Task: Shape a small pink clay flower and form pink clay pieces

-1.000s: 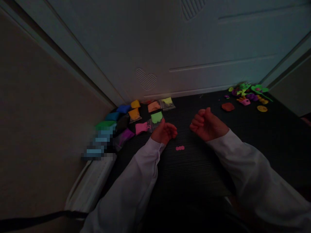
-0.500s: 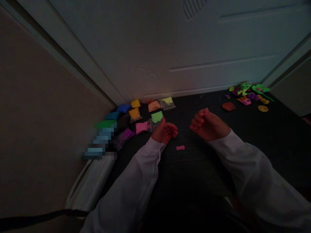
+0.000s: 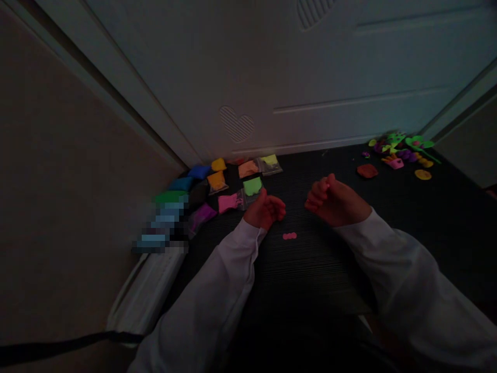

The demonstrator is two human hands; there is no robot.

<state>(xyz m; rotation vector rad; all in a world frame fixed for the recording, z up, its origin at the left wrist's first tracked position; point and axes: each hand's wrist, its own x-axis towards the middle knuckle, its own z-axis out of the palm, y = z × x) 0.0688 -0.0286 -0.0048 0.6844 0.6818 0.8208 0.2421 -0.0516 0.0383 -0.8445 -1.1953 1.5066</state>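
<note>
My left hand (image 3: 266,210) rests at the table's middle with fingers loosely curled and the thumb apart, nothing visible in it. Close by lie an opened bag of light green clay (image 3: 253,186) and a bag of pink clay (image 3: 228,203). My right hand (image 3: 336,201) is raised over the table, its fingers curled and the thumb pressed to the index finger. Whatever may be pinched there is too small and dark to make out. Between the hands, slightly nearer to me, lies a small flat pink strip (image 3: 289,236) of overlapping discs.
Several more clay bags, such as a purple one (image 3: 202,213) and a blue one (image 3: 199,172), lie at the left. A white box-like object (image 3: 149,290) stands at the left edge. Coloured clay figures (image 3: 404,150) and a reddish-brown piece (image 3: 367,171) sit at the far right.
The whole view has shifted slightly, so everything appears a little further right. The right hand's fingers have turned slightly while staying pinched; the left hand and the pink strip hold their places.
</note>
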